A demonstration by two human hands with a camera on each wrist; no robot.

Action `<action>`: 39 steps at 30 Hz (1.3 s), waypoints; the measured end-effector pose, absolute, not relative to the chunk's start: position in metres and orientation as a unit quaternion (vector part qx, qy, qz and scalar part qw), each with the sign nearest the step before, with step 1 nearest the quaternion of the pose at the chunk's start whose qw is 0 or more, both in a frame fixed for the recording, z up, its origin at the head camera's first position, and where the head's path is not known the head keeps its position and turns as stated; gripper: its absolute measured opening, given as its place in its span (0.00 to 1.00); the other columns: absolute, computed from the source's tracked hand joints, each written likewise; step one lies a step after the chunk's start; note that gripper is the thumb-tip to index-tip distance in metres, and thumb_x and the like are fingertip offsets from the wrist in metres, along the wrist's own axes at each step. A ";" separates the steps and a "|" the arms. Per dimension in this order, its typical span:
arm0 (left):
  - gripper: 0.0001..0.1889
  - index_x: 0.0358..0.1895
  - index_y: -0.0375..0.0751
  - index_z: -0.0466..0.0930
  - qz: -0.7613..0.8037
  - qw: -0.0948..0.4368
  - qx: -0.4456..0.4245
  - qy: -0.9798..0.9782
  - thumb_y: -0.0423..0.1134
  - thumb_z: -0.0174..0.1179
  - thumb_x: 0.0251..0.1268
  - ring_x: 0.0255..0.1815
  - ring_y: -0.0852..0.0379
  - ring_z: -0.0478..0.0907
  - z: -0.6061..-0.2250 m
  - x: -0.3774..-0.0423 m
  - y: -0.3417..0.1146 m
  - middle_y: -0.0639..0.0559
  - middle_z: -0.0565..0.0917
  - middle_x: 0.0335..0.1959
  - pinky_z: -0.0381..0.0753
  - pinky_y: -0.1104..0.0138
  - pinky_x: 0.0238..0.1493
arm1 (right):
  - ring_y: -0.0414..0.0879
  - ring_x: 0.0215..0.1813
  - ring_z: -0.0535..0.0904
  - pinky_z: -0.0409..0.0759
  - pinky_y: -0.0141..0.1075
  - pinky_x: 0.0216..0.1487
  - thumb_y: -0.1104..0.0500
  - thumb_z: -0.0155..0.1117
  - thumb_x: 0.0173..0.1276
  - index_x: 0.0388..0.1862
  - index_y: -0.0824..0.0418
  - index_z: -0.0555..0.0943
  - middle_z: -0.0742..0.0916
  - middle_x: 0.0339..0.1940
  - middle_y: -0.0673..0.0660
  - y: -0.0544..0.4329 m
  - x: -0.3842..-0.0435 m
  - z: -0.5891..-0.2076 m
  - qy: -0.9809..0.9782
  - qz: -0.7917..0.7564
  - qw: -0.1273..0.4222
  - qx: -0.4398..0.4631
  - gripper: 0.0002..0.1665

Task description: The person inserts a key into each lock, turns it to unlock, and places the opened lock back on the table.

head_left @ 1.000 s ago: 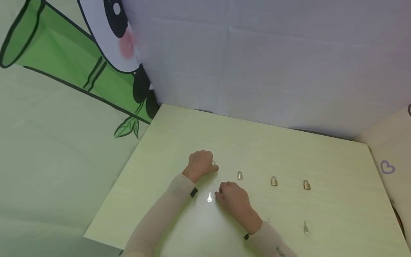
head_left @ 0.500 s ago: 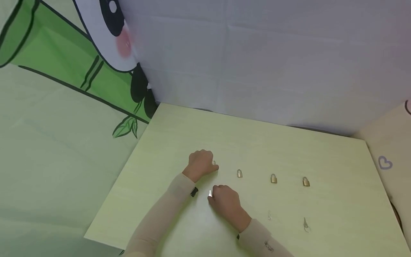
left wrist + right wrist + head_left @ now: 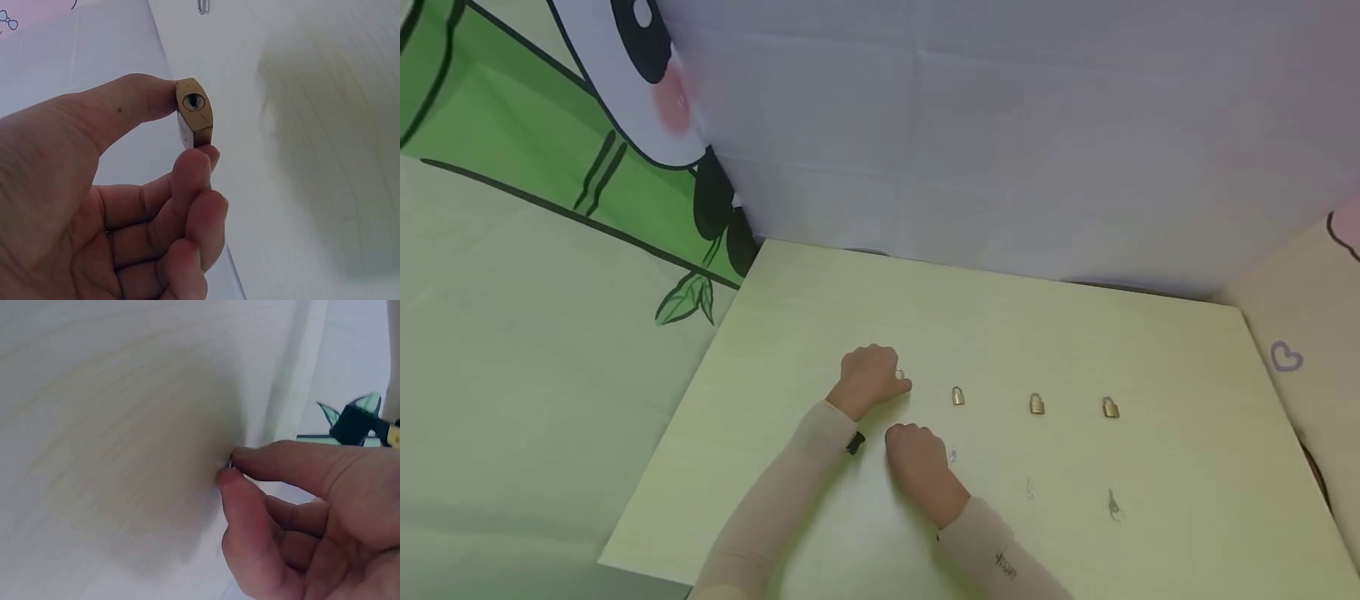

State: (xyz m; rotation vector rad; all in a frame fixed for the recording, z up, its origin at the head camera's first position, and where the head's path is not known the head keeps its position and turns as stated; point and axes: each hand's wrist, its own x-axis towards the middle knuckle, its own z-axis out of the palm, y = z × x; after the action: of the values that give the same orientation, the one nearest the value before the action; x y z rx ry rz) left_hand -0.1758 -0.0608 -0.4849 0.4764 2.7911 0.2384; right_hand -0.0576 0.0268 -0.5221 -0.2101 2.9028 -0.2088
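Note:
My left hand (image 3: 871, 382) pinches a small brass padlock (image 3: 194, 119) between thumb and fingers. In the left wrist view the lock's bottom face, with its round keyhole, is turned toward the camera. In the head view, only a bit of its shackle shows beside the thumb. My right hand (image 3: 917, 462) is lower and to the right, pinching a small key (image 3: 231, 465) between thumb and index finger. Nearly all of the key is hidden by the fingertips. The two hands are close together but apart, and the key is away from the lock.
Three more brass padlocks, left (image 3: 958, 397), middle (image 3: 1037, 404) and right (image 3: 1110, 408), lie in a row on the pale table (image 3: 820, 292). Nearer the front are three keys, left (image 3: 952, 455), middle (image 3: 1030, 488) and right (image 3: 1113, 505). A grey cloth wall (image 3: 1000, 150) stands behind the table.
My right hand has moved left to the key lying on the table, pinched it and risen slightly. The left hand has stayed nearly in place with the padlock. The head view has shifted a little.

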 end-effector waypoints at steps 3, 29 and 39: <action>0.24 0.14 0.48 0.58 0.082 0.153 0.165 0.971 0.50 0.63 0.58 0.16 0.61 0.51 -0.484 -0.177 -0.060 0.58 0.55 0.13 0.53 0.68 0.16 | 0.49 0.23 0.78 0.78 0.45 0.22 0.66 0.60 0.68 0.22 0.61 0.75 0.78 0.19 0.56 0.031 -0.063 -0.522 0.983 -0.108 0.135 -0.062 0.13; 0.25 0.15 0.48 0.60 0.073 0.160 0.151 0.973 0.54 0.63 0.60 0.16 0.60 0.54 -0.472 -0.177 -0.065 0.57 0.57 0.13 0.56 0.66 0.17 | 0.51 0.23 0.84 0.75 0.36 0.35 0.61 0.70 0.66 0.33 0.61 0.84 0.87 0.23 0.58 0.076 -0.062 -0.545 0.796 -0.595 0.113 0.000 0.05; 0.25 0.16 0.48 0.61 0.074 0.166 0.157 0.971 0.55 0.63 0.61 0.15 0.60 0.55 -0.465 -0.174 -0.064 0.57 0.57 0.13 0.58 0.66 0.17 | 0.51 0.26 0.84 0.78 0.34 0.37 0.62 0.71 0.65 0.37 0.66 0.85 0.89 0.32 0.63 0.075 -0.069 -0.544 0.731 -0.672 0.101 0.061 0.07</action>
State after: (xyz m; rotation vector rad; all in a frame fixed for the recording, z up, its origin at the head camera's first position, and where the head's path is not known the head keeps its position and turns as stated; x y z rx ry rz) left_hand -0.1739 -0.0638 -0.4650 0.4471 2.7636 0.2105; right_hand -0.0689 0.0748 -0.5445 0.1791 2.1602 -1.9836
